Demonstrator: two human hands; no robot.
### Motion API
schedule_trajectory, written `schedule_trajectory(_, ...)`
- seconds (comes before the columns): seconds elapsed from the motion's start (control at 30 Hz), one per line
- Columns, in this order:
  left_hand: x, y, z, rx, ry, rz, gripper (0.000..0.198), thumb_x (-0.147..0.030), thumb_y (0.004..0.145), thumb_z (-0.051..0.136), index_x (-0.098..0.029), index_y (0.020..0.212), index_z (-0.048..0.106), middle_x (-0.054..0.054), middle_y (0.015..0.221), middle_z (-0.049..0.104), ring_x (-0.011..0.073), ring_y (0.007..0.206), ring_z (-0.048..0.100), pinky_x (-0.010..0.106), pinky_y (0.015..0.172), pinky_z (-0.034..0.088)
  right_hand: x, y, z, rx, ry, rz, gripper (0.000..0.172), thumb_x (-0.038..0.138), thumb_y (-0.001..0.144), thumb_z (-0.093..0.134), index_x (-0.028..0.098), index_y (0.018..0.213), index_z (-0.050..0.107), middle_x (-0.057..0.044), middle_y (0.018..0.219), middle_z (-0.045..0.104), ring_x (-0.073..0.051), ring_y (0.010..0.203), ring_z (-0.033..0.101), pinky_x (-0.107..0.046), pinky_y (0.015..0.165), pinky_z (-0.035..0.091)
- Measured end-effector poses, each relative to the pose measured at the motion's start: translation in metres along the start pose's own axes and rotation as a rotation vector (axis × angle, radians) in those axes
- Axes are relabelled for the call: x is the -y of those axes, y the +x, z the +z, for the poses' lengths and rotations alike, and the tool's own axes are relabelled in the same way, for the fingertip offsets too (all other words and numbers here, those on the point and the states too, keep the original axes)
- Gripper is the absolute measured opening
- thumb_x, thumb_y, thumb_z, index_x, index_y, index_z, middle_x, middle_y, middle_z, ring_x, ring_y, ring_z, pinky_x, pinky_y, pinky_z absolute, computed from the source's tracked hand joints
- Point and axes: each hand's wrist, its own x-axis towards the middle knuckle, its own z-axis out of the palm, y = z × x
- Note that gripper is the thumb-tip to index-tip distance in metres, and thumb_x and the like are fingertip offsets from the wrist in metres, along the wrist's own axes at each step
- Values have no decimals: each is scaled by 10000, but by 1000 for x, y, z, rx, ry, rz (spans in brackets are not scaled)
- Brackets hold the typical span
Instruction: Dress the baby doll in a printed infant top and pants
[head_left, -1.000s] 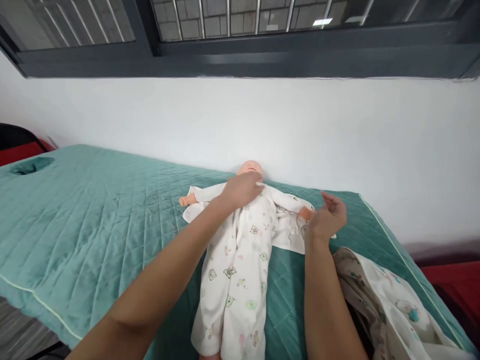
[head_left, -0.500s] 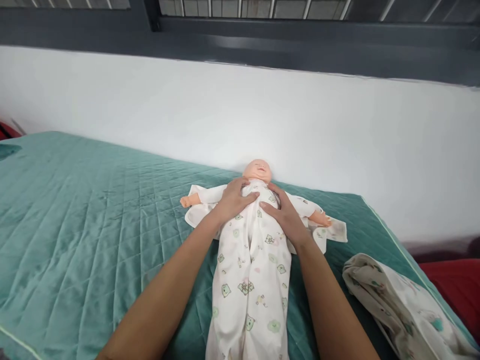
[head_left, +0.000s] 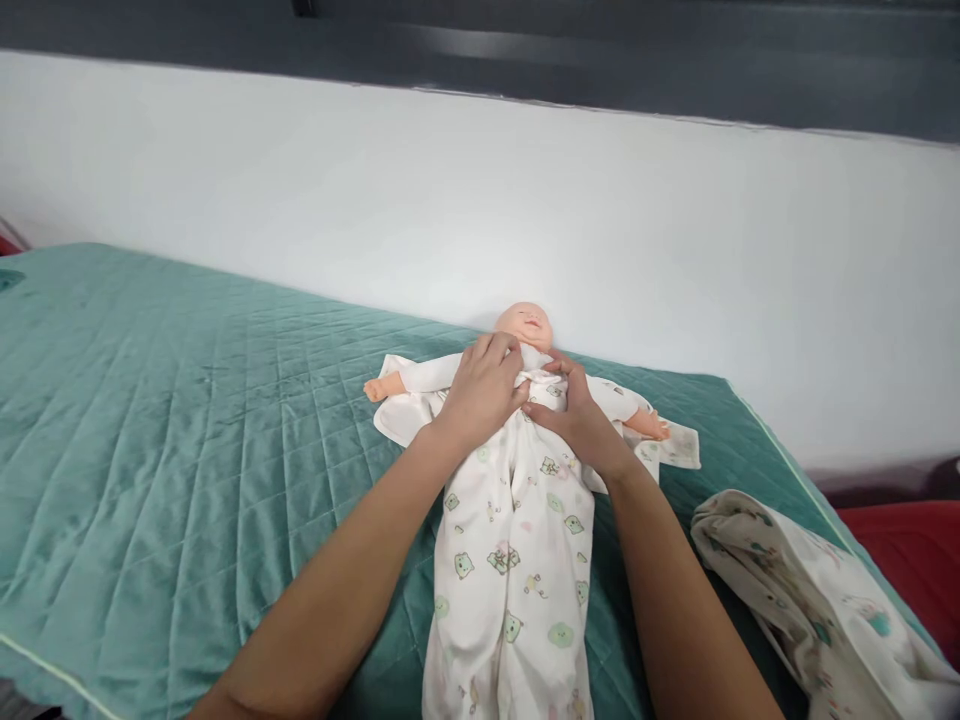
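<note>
A baby doll (head_left: pixel 527 322) lies face up, its head near the wall and its arms spread to both sides. White baby pants (head_left: pixel 510 580) with a green animal print cover its legs and reach up to its chest. My left hand (head_left: pixel 486 388) has its fingers curled at the upper edge of the pants, on the chest. Opposite it, my right hand (head_left: pixel 576 408) pinches the same edge between thumb and fingers, where the cloth is bunched. Beneath the doll's arms a white top (head_left: pixel 401 415) is spread out. The fingertips of my left hand are partly hidden.
A green quilted cover (head_left: pixel 225 450) lies under everything. Folded printed cloth (head_left: pixel 810 600) rests at the right. Behind the doll's head rises a white wall (head_left: pixel 450 190) with a dark ledge above. Something red (head_left: pixel 907 560) stands beyond the right edge.
My left hand has gone from lying on the doll's chest to curled fingers at the pants' upper edge. That edge is now bunched lower, baring white cloth below the chin. The view has tilted down.
</note>
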Motion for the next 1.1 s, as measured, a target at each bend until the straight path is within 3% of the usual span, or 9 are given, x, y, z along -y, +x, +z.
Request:
schedule_trajectory(0.13,-3,-3,-2,27,78,144,89,-119,889,545,-182,868,604,83,969,628,254,976,548,375,826,433,4,-2,6,-45,-118,-168,421,258,754,682,263,1133,499,-87,1471,454,-279,1439,355,-499,1212,248)
schedule_trajectory(0.27,-2,-8,3,-4,135,214,148,-108,904,509,-194,897,629,53,840,631,221,842,574,351,787,419,16,-7,18,-158,-299,-309,250,127,733,586,247,919,469,-105,1519,427,-308,1419,356,-527,1163,285)
schedule_trajectory(0.4,-1,-15,7,-7,154,204,191,-140,922,475,-212,916,652,42,793,642,203,734,575,339,692,387,23,-13,26,-251,-389,-386,233,88,726,548,249,848,433,-93,1168,602,-288,1122,516,-471,994,406)
schedule_trajectory(0.47,-1,-18,8,4,160,156,198,-165,923,474,-221,908,662,41,754,642,206,695,574,337,644,359,22,-15,28,-264,-375,-426,242,85,723,532,248,867,427,-74,1025,582,-264,1005,528,-437,929,428)
schedule_trajectory(0.57,0,-22,8,18,167,101,185,-199,909,485,-221,859,662,48,705,635,221,675,586,340,610,336,19,-16,30,-285,-354,-443,306,95,705,524,239,961,438,-72,1017,540,-257,990,511,-425,913,433)
schedule_trajectory(0.7,0,-27,6,18,171,84,179,-199,898,480,-213,861,655,67,729,647,241,713,612,351,641,373,18,-17,30,-269,-356,-370,365,133,682,552,236,1016,447,-70,1027,528,-262,979,497,-421,893,439)
schedule_trajectory(0.87,-1,-33,2,-18,175,9,203,-193,897,509,-209,1042,650,74,941,686,236,810,621,343,692,405,18,-20,28,-251,-453,-322,259,177,713,588,247,938,480,-46,921,586,-271,929,514,-423,858,408)
schedule_trajectory(1.1,4,-54,-5,-83,93,7,205,-293,963,505,-206,831,636,91,963,647,251,942,545,385,840,415,14,-23,25,-229,-516,-350,132,203,758,587,244,864,519,-31,847,624,-245,850,563,-407,884,389)
